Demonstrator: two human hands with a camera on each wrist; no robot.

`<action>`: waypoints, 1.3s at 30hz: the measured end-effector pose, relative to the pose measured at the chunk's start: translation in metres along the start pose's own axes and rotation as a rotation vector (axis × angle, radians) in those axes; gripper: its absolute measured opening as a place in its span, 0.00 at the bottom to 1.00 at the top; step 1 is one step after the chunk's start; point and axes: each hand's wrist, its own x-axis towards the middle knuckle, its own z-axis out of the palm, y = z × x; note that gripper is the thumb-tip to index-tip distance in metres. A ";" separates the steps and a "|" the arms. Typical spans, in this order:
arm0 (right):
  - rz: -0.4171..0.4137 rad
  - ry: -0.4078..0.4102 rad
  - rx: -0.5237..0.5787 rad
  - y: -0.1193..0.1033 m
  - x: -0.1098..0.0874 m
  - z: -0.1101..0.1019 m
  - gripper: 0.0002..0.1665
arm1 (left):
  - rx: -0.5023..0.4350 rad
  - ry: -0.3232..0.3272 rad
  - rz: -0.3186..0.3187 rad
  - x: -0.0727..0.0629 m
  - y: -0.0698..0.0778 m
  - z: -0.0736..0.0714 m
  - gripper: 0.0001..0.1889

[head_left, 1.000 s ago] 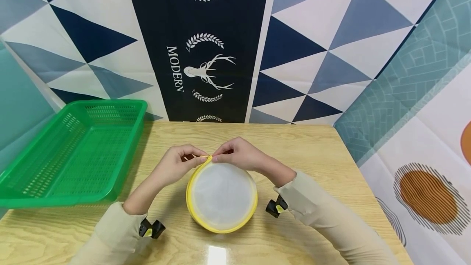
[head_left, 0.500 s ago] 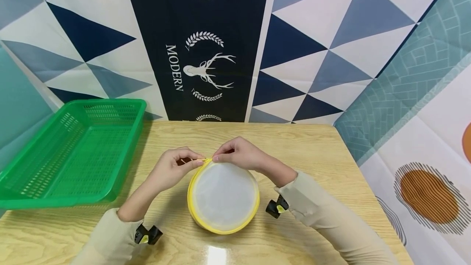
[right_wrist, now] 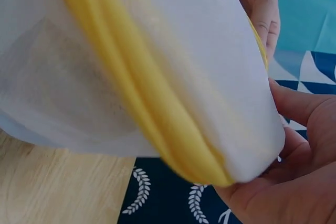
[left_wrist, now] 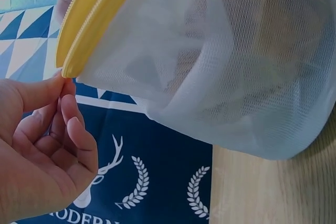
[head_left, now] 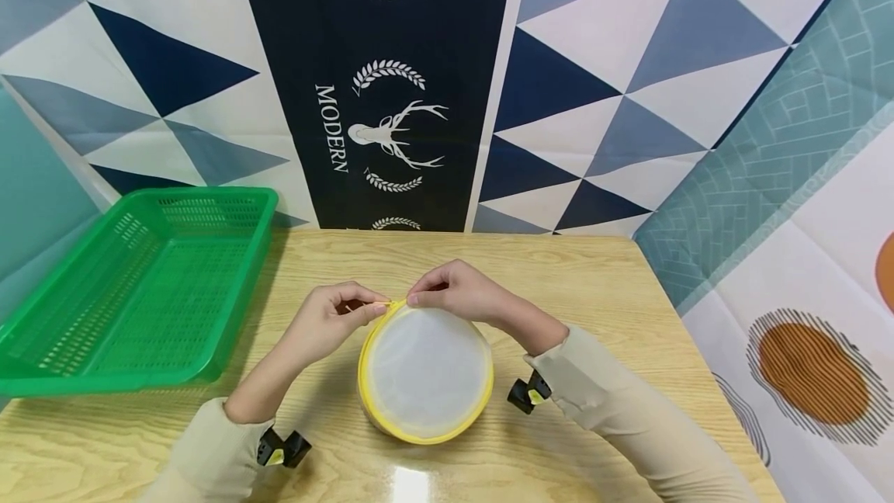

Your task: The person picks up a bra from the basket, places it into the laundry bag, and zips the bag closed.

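A round white mesh laundry bag (head_left: 427, 371) with yellow trim stands on the table in front of me. In the left wrist view its yellow zipper (left_wrist: 97, 22) shows two toothed edges lying apart near the end. My left hand (head_left: 328, 323) pinches the yellow end of the zipper at the bag's far edge, thumb against fingertips. Close beside it, my right hand (head_left: 457, 293) pinches the bag's rim, and the right wrist view has the thumb on the white mesh (right_wrist: 231, 77). Something brownish (left_wrist: 291, 24) shows dimly through the mesh; its kind is unclear.
A green plastic basket (head_left: 240, 317) with slotted sides stands on the left of the wooden table (head_left: 559, 286). A patterned cloth wall (head_left: 384, 37) rises behind the table. Patterned cloth (head_left: 789, 293) also hangs along the right side.
The left hand has shifted slightly left and down, a little farther from the right hand, still pinching the zipper end. The bag has moved slightly right. The right hand is almost still.
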 end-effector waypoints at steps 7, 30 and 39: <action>-0.044 0.004 -0.042 -0.003 0.003 0.001 0.12 | -0.016 0.011 -0.005 0.001 0.005 0.000 0.07; 0.017 -0.042 -0.063 -0.007 0.004 -0.001 0.11 | -0.022 0.016 0.022 -0.005 -0.002 -0.001 0.07; 0.022 -0.039 -0.037 -0.006 0.004 -0.002 0.11 | -0.040 0.027 0.022 -0.011 -0.004 -0.003 0.07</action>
